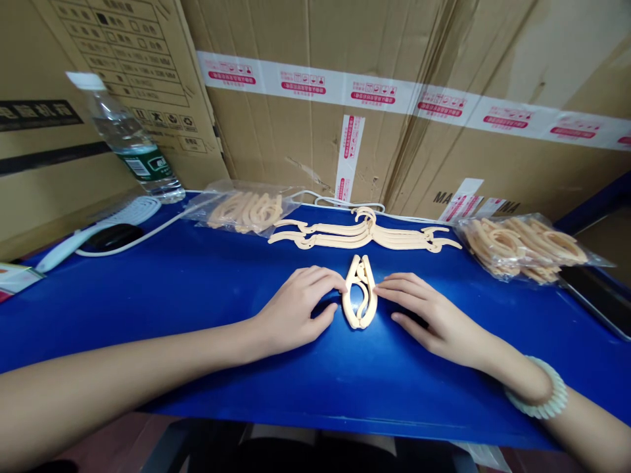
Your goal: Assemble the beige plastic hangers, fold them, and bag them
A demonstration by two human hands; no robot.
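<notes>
Fingers of the left hand (296, 305): bent a little, with the thumb apart from the other tips; the tips touch the left side of a cream, leaf-shaped, folded plastic hanger (365, 297).
Fingers of the right hand (434, 322): stretched out more, thumb well apart; the longest tips touch the right side of the hanger. Neither hand is closed round it.
Where the folded hanger is: flat on the shiny blue counter (305, 387), between the left and right fingertips.
How it may feel: light, I think, and hard, not squashy. It looks smooth, so a push from just one side could make it slide. Its thin bits might snap if bent hard.
Good place to hold: the thick outer sides, right where the fingertips touch. The curly bit inside looks thinner, so it seems a worse place to pinch.
Which way it points: two straight ends point away, past the fingertips. The round end, where both sides meet, comes back between the thumbs.
Long way of it: runs away from the wrists, nearly straight, across the gap between the two hands.
Past the fingertips: cream, thin-armed, opened plastic hangers (365, 231) lie close together, longest from left to right.
Farther past the right fingers: bagged cream hangers (517, 243).
</notes>
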